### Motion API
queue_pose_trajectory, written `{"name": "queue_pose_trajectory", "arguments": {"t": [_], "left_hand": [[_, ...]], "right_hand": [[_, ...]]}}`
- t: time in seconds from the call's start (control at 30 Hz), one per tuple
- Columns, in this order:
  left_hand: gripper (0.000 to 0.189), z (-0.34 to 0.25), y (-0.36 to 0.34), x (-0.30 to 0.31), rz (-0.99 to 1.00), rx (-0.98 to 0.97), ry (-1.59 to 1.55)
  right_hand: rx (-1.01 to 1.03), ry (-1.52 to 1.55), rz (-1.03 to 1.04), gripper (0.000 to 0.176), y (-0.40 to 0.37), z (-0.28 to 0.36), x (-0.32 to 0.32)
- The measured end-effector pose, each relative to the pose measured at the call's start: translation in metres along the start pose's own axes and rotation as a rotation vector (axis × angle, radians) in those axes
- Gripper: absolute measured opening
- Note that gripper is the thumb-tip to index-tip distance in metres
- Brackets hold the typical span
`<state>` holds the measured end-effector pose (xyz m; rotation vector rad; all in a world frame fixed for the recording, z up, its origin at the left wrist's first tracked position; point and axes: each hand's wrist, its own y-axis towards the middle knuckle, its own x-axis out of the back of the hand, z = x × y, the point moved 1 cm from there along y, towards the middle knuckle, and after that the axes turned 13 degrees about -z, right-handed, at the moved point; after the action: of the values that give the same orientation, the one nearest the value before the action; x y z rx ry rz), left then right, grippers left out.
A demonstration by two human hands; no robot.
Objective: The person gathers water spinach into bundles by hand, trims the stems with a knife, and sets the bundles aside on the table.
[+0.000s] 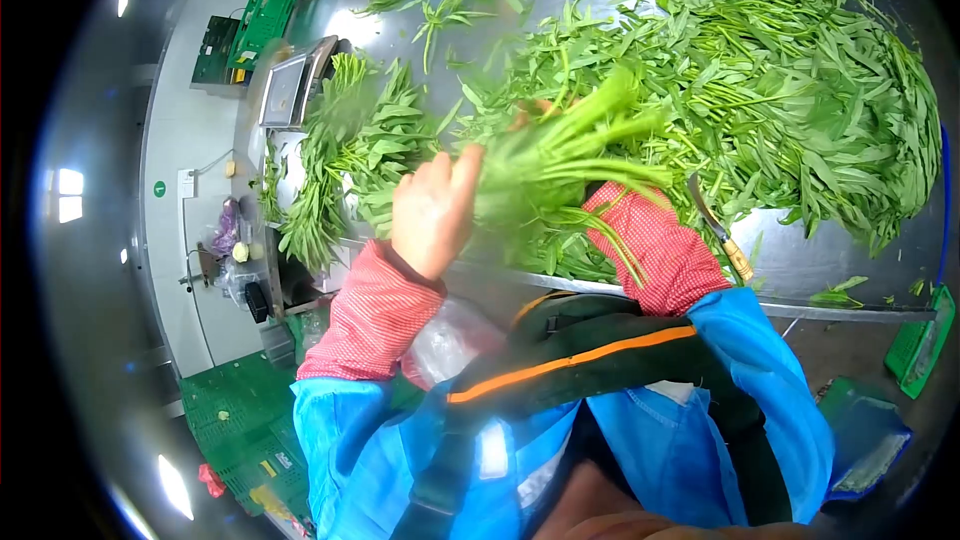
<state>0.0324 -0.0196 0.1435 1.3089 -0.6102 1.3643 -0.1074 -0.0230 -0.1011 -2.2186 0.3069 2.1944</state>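
Note:
A bunch of long-stemmed leafy greens [590,135], blurred by motion, is held up in front of me with its cut stems pointing right. My left hand [435,208] is closed at the leafy left end of the bunch. Behind the stems, my right hand [533,112] is mostly hidden; a few blurred fingertips show over the top of the bunch, wrapped round it. Red checked sleeve covers reach both wrists. Just right of the right sleeve lies a curved knife [722,230] with a wooden handle.
A large heap of loose greens [800,90] covers the metal table [840,275] at right. Bunches [335,165] lie at left beside a scale [287,90]. Green crates [245,430] stand low left, and another crate [920,345] at right.

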Motion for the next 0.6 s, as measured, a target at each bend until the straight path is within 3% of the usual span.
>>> {"name": "queue_pose_trajectory", "arguments": {"t": [0.1, 0.17, 0.2, 0.23, 0.27, 0.33, 0.37, 0.47, 0.5, 0.53, 0.6], "left_hand": [[0.065, -0.015, -0.014, -0.005, 0.095, 0.016, 0.069], [0.071, -0.019, -0.024, -0.013, 0.131, 0.101, 0.023], [0.074, -0.021, -0.028, -0.016, 0.148, 0.144, 0.0], [0.081, -0.022, -0.027, -0.011, 0.263, 0.266, -0.222], [0.084, -0.024, -0.03, -0.018, 0.264, 0.364, -0.362], [0.096, -0.028, -0.042, -0.047, 0.266, 0.464, -0.605], [0.105, -0.028, -0.048, -0.061, 0.273, 0.468, -0.708], [0.108, -0.039, -0.046, -0.059, 0.308, 0.399, -0.71], [0.111, -0.037, -0.048, -0.062, 0.408, 0.608, -0.933], [0.112, -0.033, -0.053, -0.068, 0.419, 0.578, -0.966], [0.112, -0.019, -0.064, -0.086, 0.437, 0.516, -1.03]], "right_hand": [[0.227, -0.418, -0.076, 0.048, -0.01, 0.03, -0.021], [0.196, -0.276, 0.099, 0.044, -0.003, 0.044, -0.033], [0.064, 0.001, 0.217, 0.043, -0.003, 0.056, -0.042], [0.025, 0.013, 0.205, 0.051, -0.011, 0.064, -0.056], [0.024, 0.029, 0.015, 0.064, -0.026, 0.064, -0.076], [-0.017, -0.093, -0.228, 0.068, -0.031, 0.067, -0.097], [0.009, -0.123, -0.281, 0.064, -0.03, 0.066, -0.09], [0.015, -0.178, -0.39, 0.05, -0.023, 0.07, -0.052], [0.013, -0.175, -0.447, 0.059, -0.023, 0.071, -0.042], [0.007, -0.17, -0.504, 0.069, -0.024, 0.07, -0.033], [-0.019, -0.158, -0.545, 0.065, -0.021, 0.071, -0.026]]}}
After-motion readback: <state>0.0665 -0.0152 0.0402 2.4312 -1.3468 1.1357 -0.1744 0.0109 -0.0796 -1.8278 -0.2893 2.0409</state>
